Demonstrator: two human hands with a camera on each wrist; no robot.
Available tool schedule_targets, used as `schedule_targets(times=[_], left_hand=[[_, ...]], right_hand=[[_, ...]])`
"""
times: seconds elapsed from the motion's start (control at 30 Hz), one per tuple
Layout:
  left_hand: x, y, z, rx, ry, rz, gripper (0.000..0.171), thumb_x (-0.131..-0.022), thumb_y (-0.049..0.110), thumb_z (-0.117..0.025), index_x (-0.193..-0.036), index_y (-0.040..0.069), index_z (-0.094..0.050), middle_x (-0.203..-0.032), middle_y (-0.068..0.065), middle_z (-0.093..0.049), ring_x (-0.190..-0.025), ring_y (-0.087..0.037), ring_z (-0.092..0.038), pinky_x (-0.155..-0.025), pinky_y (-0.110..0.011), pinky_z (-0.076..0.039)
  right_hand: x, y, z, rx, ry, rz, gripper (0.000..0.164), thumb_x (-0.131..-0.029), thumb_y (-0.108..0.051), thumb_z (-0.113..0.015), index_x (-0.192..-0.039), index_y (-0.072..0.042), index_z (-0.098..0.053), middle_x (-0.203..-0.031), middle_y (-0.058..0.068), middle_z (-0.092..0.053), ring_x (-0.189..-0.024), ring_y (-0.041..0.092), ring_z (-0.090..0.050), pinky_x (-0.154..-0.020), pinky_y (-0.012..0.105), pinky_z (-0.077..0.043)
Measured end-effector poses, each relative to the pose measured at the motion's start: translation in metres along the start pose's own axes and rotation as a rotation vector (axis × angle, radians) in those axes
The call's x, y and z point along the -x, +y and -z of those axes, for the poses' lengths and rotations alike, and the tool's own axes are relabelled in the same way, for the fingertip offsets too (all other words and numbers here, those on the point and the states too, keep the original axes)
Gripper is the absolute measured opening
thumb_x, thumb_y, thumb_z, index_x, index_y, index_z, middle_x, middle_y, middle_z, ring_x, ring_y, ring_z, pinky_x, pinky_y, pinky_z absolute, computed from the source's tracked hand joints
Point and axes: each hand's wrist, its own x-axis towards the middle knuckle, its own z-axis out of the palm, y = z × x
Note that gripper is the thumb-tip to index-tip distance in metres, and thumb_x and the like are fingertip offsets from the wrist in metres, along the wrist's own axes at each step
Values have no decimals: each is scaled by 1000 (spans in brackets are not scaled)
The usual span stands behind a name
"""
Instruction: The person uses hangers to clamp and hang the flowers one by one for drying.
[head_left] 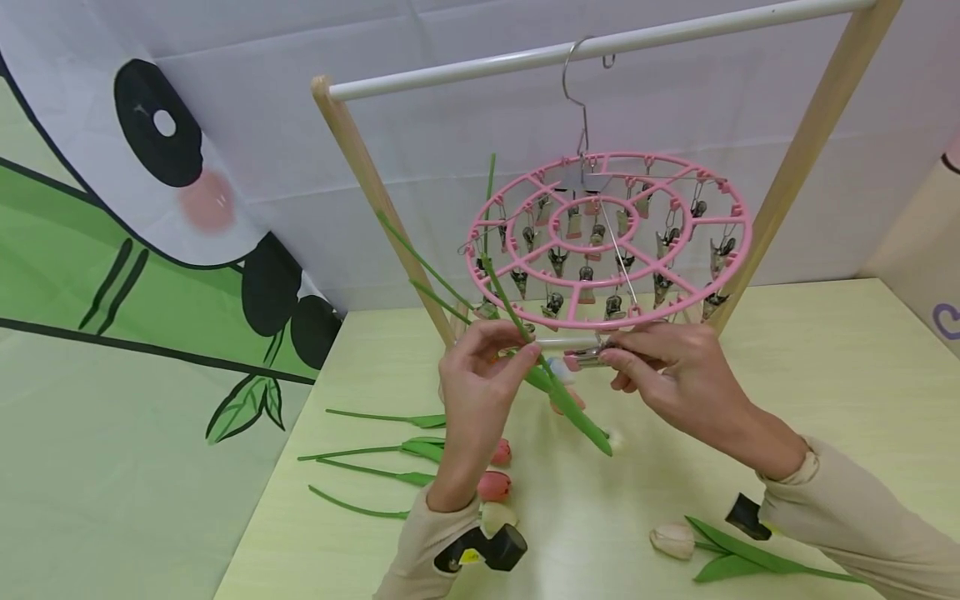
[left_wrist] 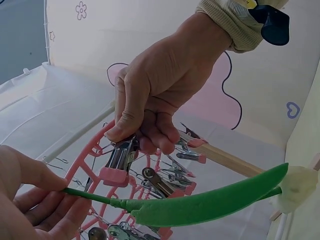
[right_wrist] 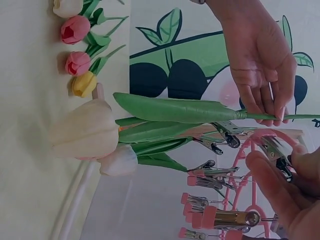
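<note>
My left hand (head_left: 480, 400) pinches the green stem of a white artificial tulip (right_wrist: 82, 130) between thumb and fingers. The flower head points down and away from the hand, with a long leaf (left_wrist: 210, 202) along the stem. To the right, my right hand (head_left: 678, 375) pinches a metal clip (left_wrist: 120, 162) with pink tips at the front edge of a round pink hanger (head_left: 577, 323). The tulip's stem passes close beside the clip, apart from its tips. Behind the held flower, another pale tulip (right_wrist: 119, 161) hangs head down near the hanger.
The hanger hooks over a white rail (head_left: 480, 65) on wooden legs (head_left: 375, 192), with several more clips dangling. Several tulips (head_left: 493, 486) lie on the table (head_left: 585, 542) at left, and a white tulip (head_left: 672, 542) lies at front right.
</note>
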Motion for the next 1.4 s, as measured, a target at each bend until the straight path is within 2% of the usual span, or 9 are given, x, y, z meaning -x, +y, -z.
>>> schedule_targets(times=[0.17,0.4,0.6,0.97,1.4], left_hand=[[-1,0,0,25,4,-2,19,-81,-5,-67,-99,-10,-60,-93,-18,-61,-82,-25,-64,-78,-38,-57],[-2,0,-3,51,-18,-16,19,-81,-6,-67,-98,-11,-59,-93,-23,-61,-82,-28,-64,-75,-41,-57],[-3,-1,-4,11,-13,-29,19,-80,-5,-69,-96,-10,-61,-91,-17,-63,-83,-28,-64,-76,-41,-57],[-2,0,-4,-97,16,-37,15,-81,3,-72,-96,3,-68,-90,-9,-67,-84,-26,-66,-74,-34,-57],[-1,-1,-5,-91,32,-24,16,-80,2,-73,-95,1,-68,-89,-12,-67,-83,-26,-67,-73,-36,-58]], right_hand=[[-1,-1,-1,10,-4,9,24,-72,15,-71,-93,4,-73,-78,7,-71,-55,5,-64,-49,15,-51],[0,-2,-3,32,-21,7,23,-72,13,-72,-92,2,-74,-75,3,-70,-56,4,-64,-50,15,-51],[-1,-2,-6,2,-26,0,20,-74,11,-72,-92,3,-73,-76,7,-69,-57,5,-64,-52,15,-52],[-2,-2,-9,-9,-31,-1,20,-74,12,-71,-92,3,-73,-75,4,-69,-56,5,-64,-50,15,-51],[-2,0,-13,38,-25,27,16,-76,8,-72,-88,-1,-74,-68,-2,-67,-55,3,-61,-50,15,-50]])
